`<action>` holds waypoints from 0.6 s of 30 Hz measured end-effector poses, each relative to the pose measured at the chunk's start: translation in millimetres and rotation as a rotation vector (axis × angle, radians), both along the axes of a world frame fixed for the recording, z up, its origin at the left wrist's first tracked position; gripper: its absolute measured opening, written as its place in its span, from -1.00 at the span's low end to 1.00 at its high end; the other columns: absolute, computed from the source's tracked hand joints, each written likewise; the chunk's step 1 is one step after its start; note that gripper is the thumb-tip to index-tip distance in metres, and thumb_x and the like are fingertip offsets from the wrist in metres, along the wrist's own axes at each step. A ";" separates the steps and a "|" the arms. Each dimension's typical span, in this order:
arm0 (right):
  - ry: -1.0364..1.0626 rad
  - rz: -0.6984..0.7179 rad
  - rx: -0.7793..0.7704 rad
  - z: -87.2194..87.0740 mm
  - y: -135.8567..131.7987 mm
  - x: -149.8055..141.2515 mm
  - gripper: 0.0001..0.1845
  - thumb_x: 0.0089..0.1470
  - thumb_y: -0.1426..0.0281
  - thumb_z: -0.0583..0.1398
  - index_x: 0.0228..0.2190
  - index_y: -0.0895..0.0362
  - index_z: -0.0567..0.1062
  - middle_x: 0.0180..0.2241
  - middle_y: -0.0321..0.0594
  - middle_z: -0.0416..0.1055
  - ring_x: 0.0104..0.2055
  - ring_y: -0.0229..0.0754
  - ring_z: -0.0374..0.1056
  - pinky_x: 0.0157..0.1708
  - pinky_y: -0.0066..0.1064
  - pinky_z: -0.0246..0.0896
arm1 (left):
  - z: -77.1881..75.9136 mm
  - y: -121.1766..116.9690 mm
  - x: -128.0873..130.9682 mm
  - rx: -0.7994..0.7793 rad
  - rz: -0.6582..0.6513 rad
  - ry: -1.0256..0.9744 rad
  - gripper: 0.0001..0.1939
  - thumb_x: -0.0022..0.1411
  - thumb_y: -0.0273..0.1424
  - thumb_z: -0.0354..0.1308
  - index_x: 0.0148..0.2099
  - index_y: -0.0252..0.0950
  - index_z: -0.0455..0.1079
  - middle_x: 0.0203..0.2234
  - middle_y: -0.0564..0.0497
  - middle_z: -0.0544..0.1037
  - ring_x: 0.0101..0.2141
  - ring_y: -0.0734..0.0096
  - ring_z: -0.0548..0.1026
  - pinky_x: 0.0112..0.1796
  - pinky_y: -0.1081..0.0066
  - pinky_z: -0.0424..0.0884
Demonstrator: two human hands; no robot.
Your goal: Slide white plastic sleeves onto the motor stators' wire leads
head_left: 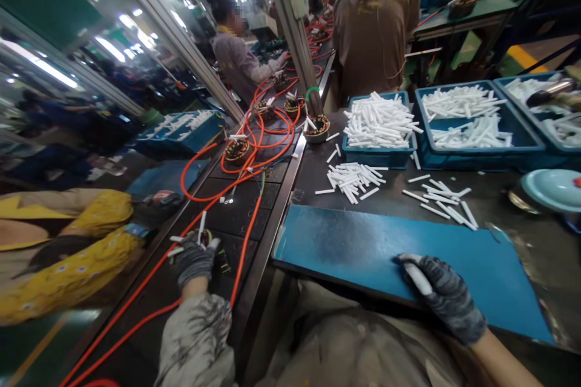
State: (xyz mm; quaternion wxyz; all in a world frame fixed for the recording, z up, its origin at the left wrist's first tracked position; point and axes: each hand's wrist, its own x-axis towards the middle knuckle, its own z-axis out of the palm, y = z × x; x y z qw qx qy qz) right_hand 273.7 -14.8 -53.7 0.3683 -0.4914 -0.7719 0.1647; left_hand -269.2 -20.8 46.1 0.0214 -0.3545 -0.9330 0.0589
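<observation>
My left hand (197,261), in a grey striped glove, reaches onto the dark conveyor line and is closed round a small wound motor stator (207,237). Most of that stator is hidden by the fingers. White tubes stick out around it, one standing upright (202,224). My right hand (447,299), also gloved, rests at the near edge of a blue mat (336,241). Its fingers are curled together with a whitish thumb along them; whether anything is in them is hidden. Loose white tubes (354,181) lie past the mat.
Blue bins (379,157) heaped with white tubes stand behind the mat. Orange cables (245,241) loop over the line among other stators (316,128). A metal post (290,29) rises beside the line. A light-blue lidded pot (551,190) sits right. Co-workers (376,23) are nearby.
</observation>
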 end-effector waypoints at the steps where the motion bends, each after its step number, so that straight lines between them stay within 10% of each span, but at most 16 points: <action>1: -0.006 -0.006 0.009 0.0 0.8 0.0 -0.68 0.34 0.27 0.10 -0.12 0.01 0.65 -0.21 -0.19 0.68 -0.21 -0.08 0.63 -0.13 -0.25 0.58 | 3.8 -1.6 1.6 -0.010 0.030 0.038 -0.37 0.34 -0.05 -0.02 0.24 -0.43 0.32 -0.16 -0.39 0.61 -0.16 -0.24 0.61 -0.21 0.00 0.50; 6: -0.021 0.001 -0.010 2.0 3.1 0.4 -0.69 0.32 0.27 0.11 -0.11 -0.02 0.65 -0.21 -0.20 0.68 -0.21 -0.07 0.63 -0.14 -0.24 0.59 | 22.3 8.3 31.6 0.126 -0.161 0.306 -0.49 0.42 -0.29 -0.23 0.11 -0.38 0.47 -0.14 -0.31 0.61 -0.08 -0.28 0.56 -0.13 -0.12 0.47; 11: -0.045 0.000 -0.002 3.2 2.8 -0.2 -0.68 0.33 0.29 0.10 -0.10 -0.02 0.65 -0.19 -0.20 0.68 -0.18 -0.07 0.63 -0.11 -0.26 0.58 | 7.9 54.4 79.3 -0.068 -0.437 -0.114 -0.49 0.39 -0.27 -0.08 0.29 -0.18 0.40 0.13 -0.07 0.57 0.08 0.10 0.54 0.15 0.22 0.40; 18: -0.120 0.033 0.070 -2.1 2.4 2.2 -0.65 0.32 0.36 0.08 -0.08 -0.03 0.65 -0.16 -0.19 0.67 -0.14 -0.09 0.62 -0.05 -0.30 0.56 | -19.9 91.3 79.6 -0.162 -0.249 -0.161 -0.46 0.29 -0.40 -0.05 0.22 -0.49 0.44 0.18 -0.46 0.47 0.08 -0.26 0.54 0.08 -0.14 0.41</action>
